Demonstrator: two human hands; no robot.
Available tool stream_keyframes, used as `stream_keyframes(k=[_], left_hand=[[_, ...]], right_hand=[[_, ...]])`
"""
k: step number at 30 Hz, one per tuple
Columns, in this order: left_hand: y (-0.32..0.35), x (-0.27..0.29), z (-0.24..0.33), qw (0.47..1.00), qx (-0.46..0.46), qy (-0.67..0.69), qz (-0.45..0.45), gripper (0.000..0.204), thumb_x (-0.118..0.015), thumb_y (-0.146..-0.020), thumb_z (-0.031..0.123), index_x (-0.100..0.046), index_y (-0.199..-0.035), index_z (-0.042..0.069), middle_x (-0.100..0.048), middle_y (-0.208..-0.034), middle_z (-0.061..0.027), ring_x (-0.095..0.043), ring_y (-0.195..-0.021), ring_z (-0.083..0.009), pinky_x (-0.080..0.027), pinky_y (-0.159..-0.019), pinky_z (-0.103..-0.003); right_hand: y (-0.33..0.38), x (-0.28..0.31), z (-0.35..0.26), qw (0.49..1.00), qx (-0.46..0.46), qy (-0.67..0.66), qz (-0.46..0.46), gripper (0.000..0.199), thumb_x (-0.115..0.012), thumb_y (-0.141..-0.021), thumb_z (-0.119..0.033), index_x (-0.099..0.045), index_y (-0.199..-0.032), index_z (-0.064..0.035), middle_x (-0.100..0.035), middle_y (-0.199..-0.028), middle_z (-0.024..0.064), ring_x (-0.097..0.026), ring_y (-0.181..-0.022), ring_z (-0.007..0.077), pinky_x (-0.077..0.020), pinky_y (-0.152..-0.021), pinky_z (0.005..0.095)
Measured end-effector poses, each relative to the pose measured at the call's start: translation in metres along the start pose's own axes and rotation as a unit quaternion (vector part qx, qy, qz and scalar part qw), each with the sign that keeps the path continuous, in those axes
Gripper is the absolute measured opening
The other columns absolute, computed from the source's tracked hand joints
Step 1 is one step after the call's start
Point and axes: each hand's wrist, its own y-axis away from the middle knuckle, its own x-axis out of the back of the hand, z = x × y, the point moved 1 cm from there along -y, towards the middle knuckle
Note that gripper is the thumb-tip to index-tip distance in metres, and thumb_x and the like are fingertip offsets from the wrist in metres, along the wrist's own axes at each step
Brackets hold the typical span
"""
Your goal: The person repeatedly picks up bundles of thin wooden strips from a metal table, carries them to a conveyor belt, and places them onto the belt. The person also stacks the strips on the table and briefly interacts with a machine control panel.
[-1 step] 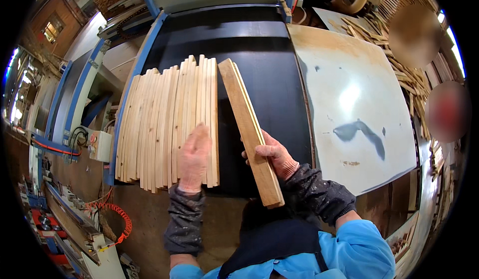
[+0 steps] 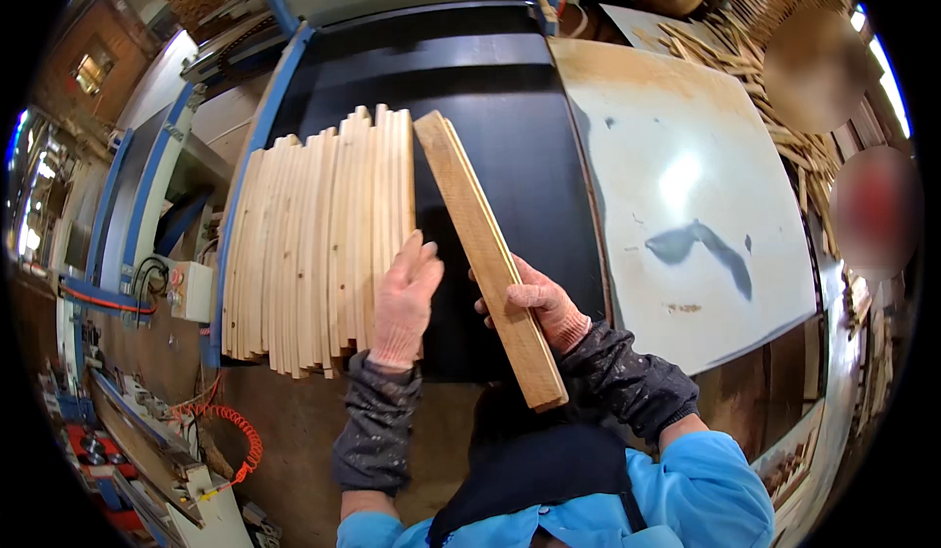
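Here the right hand (image 2: 534,305) is clamped on a thick wooden board (image 2: 485,254), fingers curled round its left edge and the palm behind it, gripping it a little below its middle. The board runs slantwise, its far end up near the top of the slat row and its near end jutting past the wrist toward the person's body. It is tilted up on its long edge over the black machine bed (image 2: 510,107), so one broad face and one narrow edge both show.

The left hand (image 2: 404,303) lies flat, fingers together and straight, on the near right corner of a row of thin pale wooden slats (image 2: 314,244). The slats lie side by side on the bed, their far ends stepped unevenly and their near ends overhanging the bed's front edge. The fingertips (image 2: 423,251) reach the rightmost slat's edge, just beside the board but apart from it.

Between slats and board a narrow dark wedge of bed shows, widening toward the near side. Right of the board a bare black strip runs to the edge of a pale sheet-metal table (image 2: 686,185). A blue frame rail (image 2: 250,156) bounds the slats on the left.
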Motion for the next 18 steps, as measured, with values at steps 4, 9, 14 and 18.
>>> stream_keyframes(k=[4,9,14,18], left_hand=[[-0.001,-0.092,-0.006,0.967,0.060,0.215,-0.125,0.042,-0.063,-0.111,0.020,-0.054,-0.146,-0.002,-0.065,-0.124,-0.0083,-0.066,-0.112,-0.0185,-0.056,-0.102,-0.036],[0.012,-0.148,-0.017,0.957,0.083,0.209,-0.184,0.040,-0.063,-0.111,0.019,-0.055,-0.146,0.001,-0.066,-0.121,-0.0078,-0.068,-0.105,-0.0189,-0.060,-0.092,-0.036],[0.028,-0.195,-0.027,0.953,0.090,0.183,-0.226,0.043,-0.061,-0.111,0.019,-0.053,-0.150,0.002,-0.067,-0.121,-0.0082,-0.069,-0.103,-0.0181,-0.061,-0.089,-0.035],[0.054,-0.232,-0.029,0.951,0.088,0.169,-0.245,0.041,-0.062,-0.112,0.021,-0.054,-0.149,0.003,-0.067,-0.121,-0.0080,-0.069,-0.103,-0.0181,-0.061,-0.088,-0.035]], right_hand=[[0.045,0.015,-0.001,0.999,0.007,-0.041,-0.024,0.103,-0.085,-0.092,-0.055,-0.037,-0.170,-0.0080,-0.062,-0.140,0.0122,-0.071,-0.112,0.0251,-0.0635,-0.093,0.0408],[0.091,0.044,0.004,0.992,0.023,-0.112,0.058,0.074,-0.067,-0.108,-0.054,-0.047,-0.165,-0.0114,-0.067,-0.137,0.0121,-0.073,-0.111,0.0257,-0.0646,-0.092,0.0427],[0.136,0.072,0.010,0.983,0.056,-0.147,0.096,0.058,-0.056,-0.116,-0.047,-0.053,-0.162,-0.0118,-0.068,-0.139,0.0126,-0.075,-0.108,0.0261,-0.0674,-0.087,0.0417],[0.176,0.091,0.011,0.980,0.074,-0.143,0.116,0.058,-0.056,-0.116,-0.047,-0.053,-0.161,-0.0114,-0.069,-0.136,0.0131,-0.076,-0.108,0.0261,-0.0672,-0.086,0.0422]])
